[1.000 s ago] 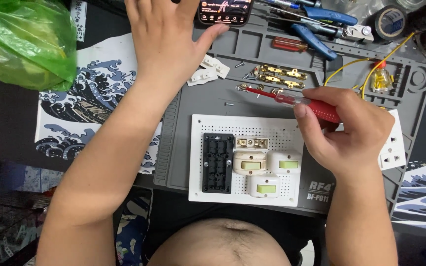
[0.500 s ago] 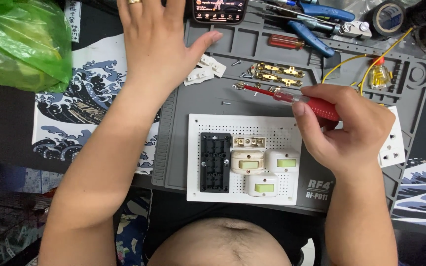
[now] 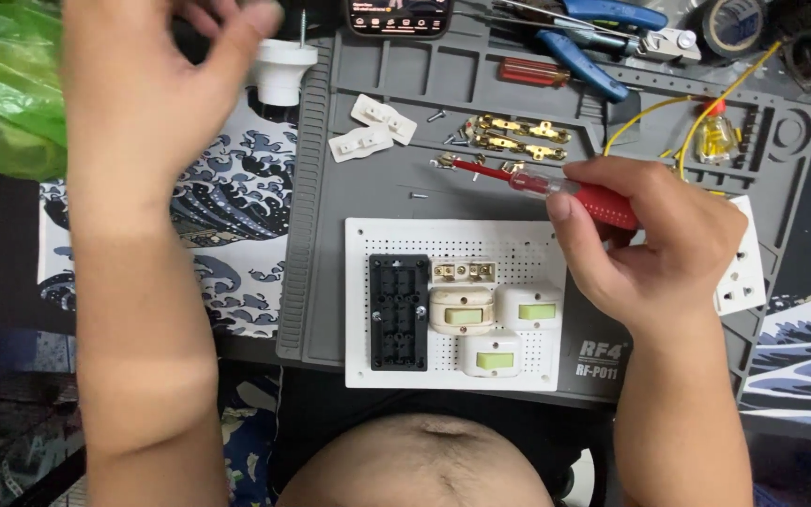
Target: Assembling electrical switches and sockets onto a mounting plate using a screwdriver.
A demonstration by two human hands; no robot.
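Taking the grey work mat point(image 3: 330, 235) as reference: the left hand point(image 3: 157, 84) was raised over the mat's upper-left corner, fingers loosely curled, thumb tip against a white round fitting point(image 3: 283, 73) just off that edge; whether it gripped anything could not be told. On the mat's lower middle lay a white perforated board point(image 3: 518, 249) carrying a black block point(image 3: 398, 313). Over the mat's right half, the right hand point(image 3: 654, 249) pinched a red-handled screwdriver point(image 3: 556, 186), tip towards brass contact strips point(image 3: 518, 136).
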